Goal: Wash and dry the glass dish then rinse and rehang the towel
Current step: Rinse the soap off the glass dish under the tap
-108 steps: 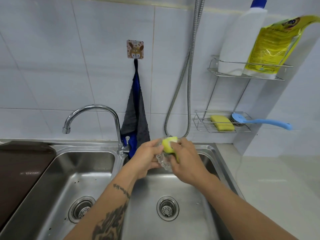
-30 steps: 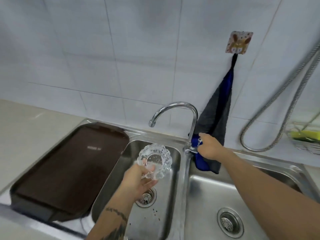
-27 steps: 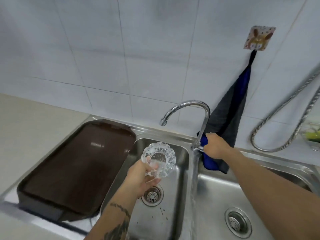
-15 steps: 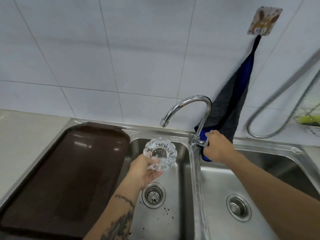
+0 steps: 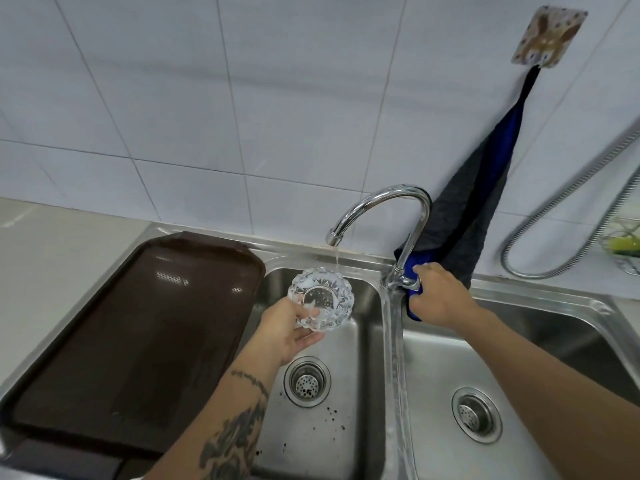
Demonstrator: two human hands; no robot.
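White glossy wall tiles [image 5: 294, 98] backed a steel double sink [image 5: 391, 358]. Scalloped cut-glass dish [image 5: 323, 299] was pinched by left hand [image 5: 287, 332] beneath a thin stream; right hand [image 5: 438, 296] was curled around the faucet [image 5: 398, 216] handle; towel [image 5: 485, 188] hung hooked.

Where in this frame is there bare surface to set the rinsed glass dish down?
Free: the brown tray left of the left basin, the counter beyond it, and the right basin floor around its drain. Crowded: under the faucet, where the left hand holds the glass dish and the right hand grips the handle.
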